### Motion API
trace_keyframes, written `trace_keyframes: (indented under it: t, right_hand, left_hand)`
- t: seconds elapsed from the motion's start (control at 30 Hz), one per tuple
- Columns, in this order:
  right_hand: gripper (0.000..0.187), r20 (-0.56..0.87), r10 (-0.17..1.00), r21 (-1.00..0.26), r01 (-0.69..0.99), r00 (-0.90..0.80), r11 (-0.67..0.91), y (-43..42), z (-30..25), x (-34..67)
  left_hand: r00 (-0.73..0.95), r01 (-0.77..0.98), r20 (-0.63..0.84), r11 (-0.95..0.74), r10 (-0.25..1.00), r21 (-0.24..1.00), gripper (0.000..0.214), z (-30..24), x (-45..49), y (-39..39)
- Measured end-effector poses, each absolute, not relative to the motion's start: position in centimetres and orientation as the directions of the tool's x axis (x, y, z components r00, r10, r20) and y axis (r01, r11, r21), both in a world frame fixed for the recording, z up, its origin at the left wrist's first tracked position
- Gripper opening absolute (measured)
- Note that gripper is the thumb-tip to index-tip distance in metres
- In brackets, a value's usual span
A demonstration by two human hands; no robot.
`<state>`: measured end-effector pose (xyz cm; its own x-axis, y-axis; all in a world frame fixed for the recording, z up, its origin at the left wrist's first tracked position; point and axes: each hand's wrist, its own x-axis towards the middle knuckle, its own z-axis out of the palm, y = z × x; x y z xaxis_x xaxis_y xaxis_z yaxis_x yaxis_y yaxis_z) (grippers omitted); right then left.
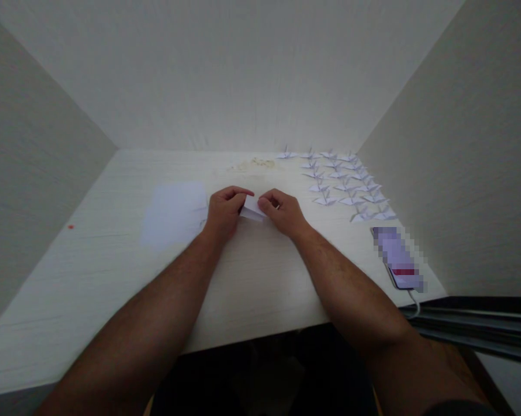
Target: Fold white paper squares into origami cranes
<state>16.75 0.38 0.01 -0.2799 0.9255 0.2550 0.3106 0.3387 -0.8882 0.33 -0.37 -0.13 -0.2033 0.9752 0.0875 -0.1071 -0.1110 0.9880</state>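
White folded paper [252, 210] sits between the two hands, over the middle of the pale table [260, 283]. The left hand [224, 211] pinches its left end between thumb and forefinger, the forefinger reaching out past the top edge. The right hand [284, 212] grips the other end, thumb and forefinger bent close together (the remaining fingers curl out of sight). Whether the piece touches the tabletop is hard to tell in this dim light. Just beside the left hand lie flat white sheets [172, 212]; beyond the right, rows of paper cranes [351, 199] stand near a phone [394, 257].
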Motion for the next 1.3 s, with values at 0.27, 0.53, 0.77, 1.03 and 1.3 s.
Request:
trace_keyframes:
  t: [0.27,0.53,0.77,1.03,1.3]
  right_hand:
    - [0.026,0.527,0.761,-0.618,0.444,-0.377,0.648,-0.2,0.1,16.4]
    - [0.024,0.198,0.974,-0.914,0.339,-0.108,0.224,1.0,0.0,17.1]
    - [0.024,0.057,0.991,-0.987,0.140,-0.120,0.073,1.0,0.5,17.0]
    - [0.023,0.162,0.962,-0.931,0.288,-0.219,0.222,1.0,0.5,17.5]
    - [0.022,0.171,0.931,-0.966,0.133,-0.323,0.223,0.7,0.6,17.5]
  left_hand:
    - [-0.288,0.208,0.190,-0.133,0.939,0.969,0.013,0.2,0.6,-0.6]
    - [-0.109,0.182,0.110,-0.089,0.988,0.979,0.012,0.2,0.7,-0.8]
    - [-0.082,0.200,0.108,-0.090,0.991,0.976,0.011,0.3,0.6,-0.9]
    - [-0.109,0.202,0.094,-0.070,0.990,0.977,0.013,0.3,0.6,-0.8]
    - [-0.155,0.247,0.085,-0.045,0.984,0.968,0.011,0.0,0.4,-0.6]
